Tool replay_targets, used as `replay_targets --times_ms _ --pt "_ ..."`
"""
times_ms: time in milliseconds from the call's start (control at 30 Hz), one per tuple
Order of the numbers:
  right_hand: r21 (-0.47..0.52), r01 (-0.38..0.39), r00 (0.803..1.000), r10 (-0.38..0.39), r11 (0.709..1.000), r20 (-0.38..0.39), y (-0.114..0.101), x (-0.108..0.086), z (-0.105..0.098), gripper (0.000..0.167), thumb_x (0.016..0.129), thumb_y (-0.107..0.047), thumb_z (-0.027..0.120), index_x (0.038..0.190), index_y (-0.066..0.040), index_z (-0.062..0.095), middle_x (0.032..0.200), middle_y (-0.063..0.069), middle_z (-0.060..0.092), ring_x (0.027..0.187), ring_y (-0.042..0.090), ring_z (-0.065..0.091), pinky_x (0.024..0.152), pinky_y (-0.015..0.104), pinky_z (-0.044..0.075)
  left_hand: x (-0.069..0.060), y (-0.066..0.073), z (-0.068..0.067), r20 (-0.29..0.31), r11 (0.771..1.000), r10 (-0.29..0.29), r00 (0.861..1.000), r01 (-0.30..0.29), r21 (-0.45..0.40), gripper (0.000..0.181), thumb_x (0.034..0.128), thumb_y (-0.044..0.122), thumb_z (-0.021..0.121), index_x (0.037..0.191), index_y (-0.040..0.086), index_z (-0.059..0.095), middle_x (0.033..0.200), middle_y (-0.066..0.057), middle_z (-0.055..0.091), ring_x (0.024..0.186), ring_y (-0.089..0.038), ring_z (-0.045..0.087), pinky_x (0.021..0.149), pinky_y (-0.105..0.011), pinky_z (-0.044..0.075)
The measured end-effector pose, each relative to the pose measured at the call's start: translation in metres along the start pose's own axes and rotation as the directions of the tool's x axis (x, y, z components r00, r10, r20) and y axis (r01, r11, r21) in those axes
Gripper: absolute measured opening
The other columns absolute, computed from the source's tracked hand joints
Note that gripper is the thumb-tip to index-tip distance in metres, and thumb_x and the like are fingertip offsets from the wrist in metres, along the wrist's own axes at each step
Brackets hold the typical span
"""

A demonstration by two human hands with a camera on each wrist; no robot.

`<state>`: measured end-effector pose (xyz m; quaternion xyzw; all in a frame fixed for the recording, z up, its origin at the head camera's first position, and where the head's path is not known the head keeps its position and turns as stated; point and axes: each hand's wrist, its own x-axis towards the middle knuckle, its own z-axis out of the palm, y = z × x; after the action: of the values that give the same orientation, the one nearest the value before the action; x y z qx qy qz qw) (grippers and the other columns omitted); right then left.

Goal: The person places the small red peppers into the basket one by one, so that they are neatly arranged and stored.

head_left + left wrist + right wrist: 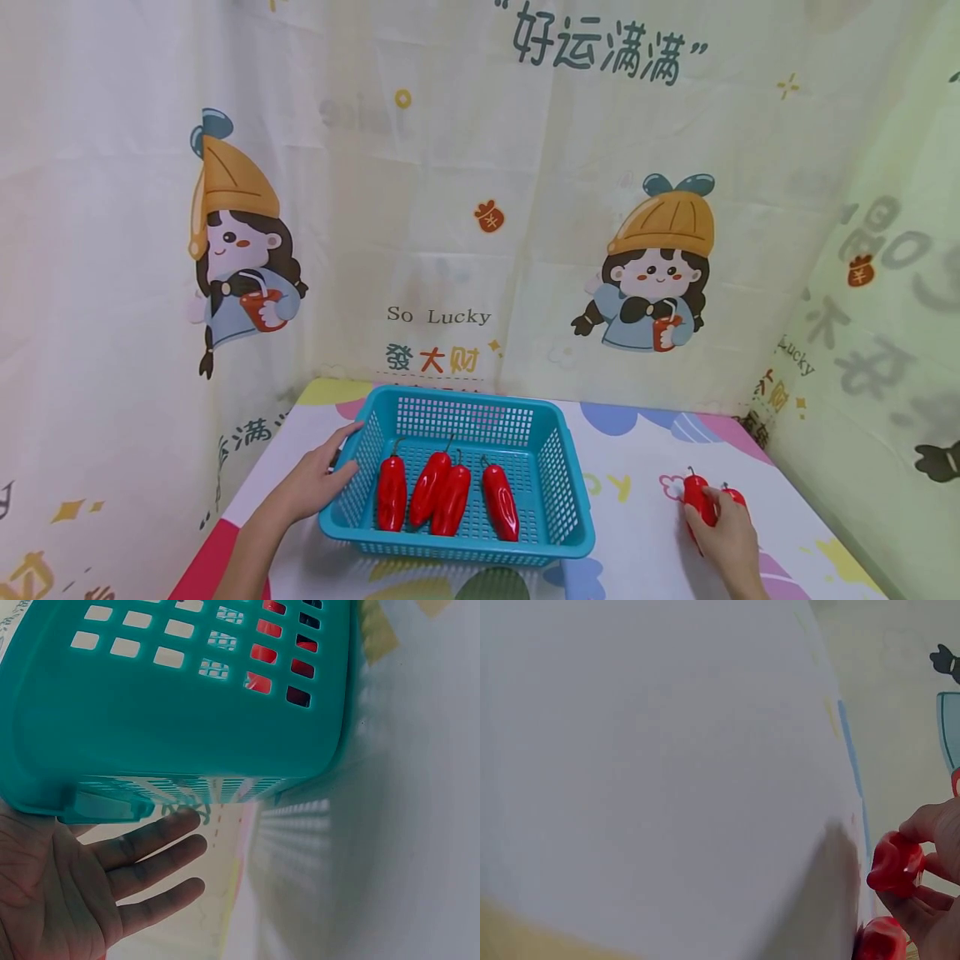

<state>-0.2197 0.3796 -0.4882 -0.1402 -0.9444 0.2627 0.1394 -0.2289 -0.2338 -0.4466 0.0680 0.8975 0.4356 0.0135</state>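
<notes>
Straight-fingered L hand [313, 485] touches teal bskt [480, 547]; R hand [726, 533] pinches red pepper [696, 493].

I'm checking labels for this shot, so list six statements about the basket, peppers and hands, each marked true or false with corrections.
1. Four red chili peppers lie in the teal plastic basket. True.
2. The basket is upside down. False: it stands upright, open side up.
3. The right hand grips a single chili pepper. True.
4. The basket is to the right of the right hand. False: it is to the left.
5. The left hand is at the basket's left side. True.
6. The left hand holds a pepper. False: it holds none.
</notes>
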Motion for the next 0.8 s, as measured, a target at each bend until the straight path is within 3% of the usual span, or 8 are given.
replay_targets --times_ms 267,500,800 --pt "0.031 0.03 0.999 -0.029 0.999 -0.027 -0.016 -0.004 -0.007 0.063 0.091 -0.018 0.072 0.135 0.019 0.046 0.126 0.041 0.053 0.111 0.052 0.05 0.085 0.06 0.058 0.002 -0.001 0.0 0.004 1.0 0.006 1.0 -0.006 -0.002 0.076 0.0927 0.021 0.069 0.159 0.015 0.032 0.143 -0.029 0.052 0.114 -0.041 0.061 0.071 -0.045 0.064" --pt "0.061 -0.013 0.999 0.016 0.998 -0.05 -0.029 -0.006 -0.007 0.065 0.09 -0.019 0.074 0.138 0.015 0.045 0.128 0.039 0.052 0.109 0.051 0.054 0.077 0.053 0.062 0.002 -0.001 0.0 0.003 1.0 0.004 1.0 -0.004 0.002 0.075 0.0931 0.021 0.069 0.159 0.016 0.032 0.141 -0.028 0.054 0.112 -0.038 0.063 0.071 -0.044 0.064" --pt "0.095 -0.008 0.997 0.016 0.995 -0.077 -0.045 -0.01 -0.007 0.063 0.091 -0.017 0.073 0.14 0.012 0.045 0.131 0.037 0.051 0.111 0.053 0.055 0.071 0.05 0.063 0.001 0.0 0.0 0.004 1.0 0.009 1.0 -0.009 0.001 0.076 0.0925 0.021 0.069 0.159 0.016 0.032 0.142 -0.029 0.053 0.111 -0.037 0.063 0.071 -0.044 0.064"
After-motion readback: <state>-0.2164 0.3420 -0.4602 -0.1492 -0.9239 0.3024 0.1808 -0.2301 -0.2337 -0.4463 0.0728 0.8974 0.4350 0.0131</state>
